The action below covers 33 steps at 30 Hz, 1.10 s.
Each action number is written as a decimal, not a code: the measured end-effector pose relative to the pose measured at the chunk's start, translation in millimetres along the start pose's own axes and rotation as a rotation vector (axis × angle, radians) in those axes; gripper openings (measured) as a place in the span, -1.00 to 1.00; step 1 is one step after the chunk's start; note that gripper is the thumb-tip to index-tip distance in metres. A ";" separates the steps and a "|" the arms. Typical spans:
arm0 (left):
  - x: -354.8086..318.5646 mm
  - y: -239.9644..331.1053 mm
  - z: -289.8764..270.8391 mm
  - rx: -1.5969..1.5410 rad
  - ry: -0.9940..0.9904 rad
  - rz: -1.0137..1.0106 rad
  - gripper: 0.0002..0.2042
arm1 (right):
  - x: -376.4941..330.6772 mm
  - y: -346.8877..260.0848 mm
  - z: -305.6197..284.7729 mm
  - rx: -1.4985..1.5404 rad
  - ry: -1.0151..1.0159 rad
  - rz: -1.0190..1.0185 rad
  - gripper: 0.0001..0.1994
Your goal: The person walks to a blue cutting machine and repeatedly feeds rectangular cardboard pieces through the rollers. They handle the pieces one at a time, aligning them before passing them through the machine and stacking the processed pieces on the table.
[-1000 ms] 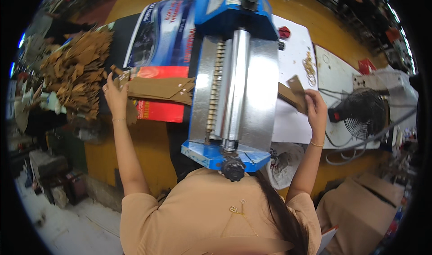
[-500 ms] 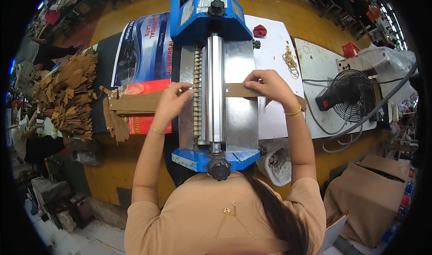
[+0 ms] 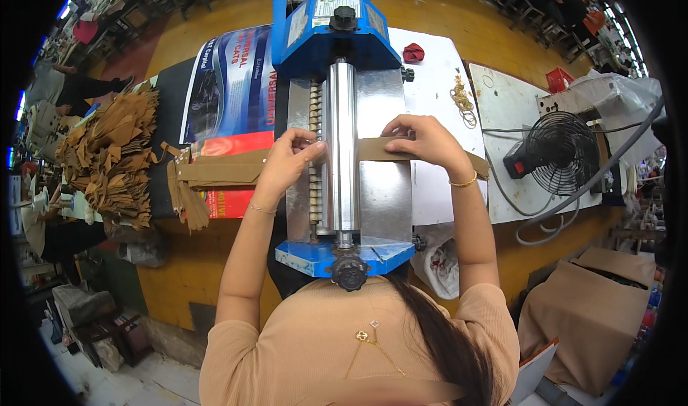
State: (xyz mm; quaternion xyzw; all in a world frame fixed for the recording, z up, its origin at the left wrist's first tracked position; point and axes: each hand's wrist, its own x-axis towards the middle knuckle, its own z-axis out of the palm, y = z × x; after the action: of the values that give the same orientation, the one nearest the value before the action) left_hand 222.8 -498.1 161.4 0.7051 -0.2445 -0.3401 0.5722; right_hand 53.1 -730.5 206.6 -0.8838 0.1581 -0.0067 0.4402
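Note:
A roller machine with blue end housings (image 3: 331,30) stands before me, its shiny steel roller (image 3: 344,148) running from far to near. My left hand (image 3: 288,164) is at the roller's left side, thumb and fingers drawn together by the ringed rod (image 3: 314,191); whatever is between the fingertips is hidden. To the right of the roller, a flat brown strip (image 3: 373,149) lies across the metal plate (image 3: 383,198), one end against the roller. My right hand (image 3: 424,145) grips this strip with thumb and bent fingers. More brown strips (image 3: 222,171) lie stacked left of my left hand.
A large heap of brown cut pieces (image 3: 118,159) sits at the far left. On the right are a black fan (image 3: 562,151), a grey cable (image 3: 595,194), gold-coloured bands (image 3: 462,98) and a red crumpled item (image 3: 413,52). Other people are in the background.
My left hand has moved right, from the plate's left edge to the roller, and its fingers have drawn together. My right hand has shifted slightly, its fingers still at the strip.

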 end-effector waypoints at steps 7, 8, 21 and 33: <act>-6.2 8.5 -26.7 -0.154 -0.052 -0.094 -0.52 | -32.5 51.1 -18.6 0.054 0.158 0.169 -0.78; -7.3 9.9 -31.9 -0.150 -0.047 -0.093 -0.43 | -34.7 63.6 -17.7 0.017 0.222 0.175 -0.78; -42.6 25.1 -87.5 -0.256 0.277 -0.018 -0.36 | -53.9 149.7 35.1 -0.635 0.622 0.127 -0.79; -83.7 57.0 -116.8 -0.299 0.456 0.179 -0.40 | -49.5 137.5 36.2 -0.703 0.631 0.073 -0.74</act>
State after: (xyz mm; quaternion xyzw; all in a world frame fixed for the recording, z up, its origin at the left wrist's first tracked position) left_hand 259.7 -374.7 247.0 0.6467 -0.1178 -0.1531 0.7378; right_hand -26.1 -765.6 83.4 -0.9279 0.3079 -0.2055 0.0448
